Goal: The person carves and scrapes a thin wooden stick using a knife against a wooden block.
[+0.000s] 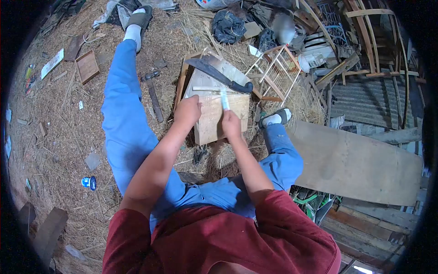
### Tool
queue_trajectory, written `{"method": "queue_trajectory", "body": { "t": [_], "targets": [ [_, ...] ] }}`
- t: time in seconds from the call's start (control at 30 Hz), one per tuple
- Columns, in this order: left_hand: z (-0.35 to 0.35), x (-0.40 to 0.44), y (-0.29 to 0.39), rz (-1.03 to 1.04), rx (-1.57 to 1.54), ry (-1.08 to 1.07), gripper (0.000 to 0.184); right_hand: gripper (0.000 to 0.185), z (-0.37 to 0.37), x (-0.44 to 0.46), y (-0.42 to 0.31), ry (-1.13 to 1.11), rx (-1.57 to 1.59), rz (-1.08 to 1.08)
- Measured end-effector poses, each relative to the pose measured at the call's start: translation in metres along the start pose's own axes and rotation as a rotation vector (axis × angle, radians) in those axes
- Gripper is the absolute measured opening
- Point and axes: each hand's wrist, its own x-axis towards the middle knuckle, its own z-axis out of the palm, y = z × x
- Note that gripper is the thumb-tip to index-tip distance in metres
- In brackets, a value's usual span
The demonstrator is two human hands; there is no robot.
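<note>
A pale wooden board [222, 119] stands between my knees against a box-like wooden piece [212, 61]. My left hand [188, 111] is closed at the board's upper left edge, its fingertips partly hidden. My right hand [231, 123] is closed around a short, narrow white and light-blue strip [224, 98], which points away from me over the board. Glare hides what kind of thing the strip is. Near the board's top edge lies a thin wooden stick [206, 89]. A machete [210, 71] with a dark blade and black handle rests across the wooden piece.
A hammer [154, 93] lies on the straw-covered ground, left of the board. Beyond my right foot is a slatted wooden frame [279, 73]. A large flat panel [356, 160] lies to the right. Black plastic bags [228, 26], a shallow wooden tray [86, 67] and a blue cup [89, 182] are scattered around.
</note>
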Motion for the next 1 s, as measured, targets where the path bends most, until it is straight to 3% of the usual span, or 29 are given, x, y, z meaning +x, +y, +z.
{"method": "queue_trajectory", "body": {
  "t": [0.13,0.27,0.37,0.47,0.67,1.0],
  "targets": [
    [-0.002,0.000,0.001,-0.017,-0.019,-0.014,0.019,0.039,-0.015,-0.008,-0.024,-0.169,-0.020,0.051],
    [0.001,0.001,-0.001,-0.028,-0.002,-0.020,0.019,0.039,-0.011,-0.001,-0.015,-0.087,0.097,0.185],
    [0.001,0.002,-0.001,-0.027,0.002,-0.020,0.018,0.043,0.010,-0.024,-0.020,-0.054,0.034,-0.007],
    [0.000,0.002,-0.001,-0.011,0.009,-0.020,0.018,0.045,-0.007,-0.007,-0.014,-0.081,-0.026,0.080],
    [-0.005,-0.001,0.005,-0.015,0.048,-0.001,0.019,0.038,0.010,-0.034,-0.014,-0.067,0.050,-0.014],
    [-0.032,-0.024,-0.009,-0.056,0.122,-0.054,0.022,0.042,0.004,-0.024,-0.005,-0.055,-0.019,0.063]
  ]
}}
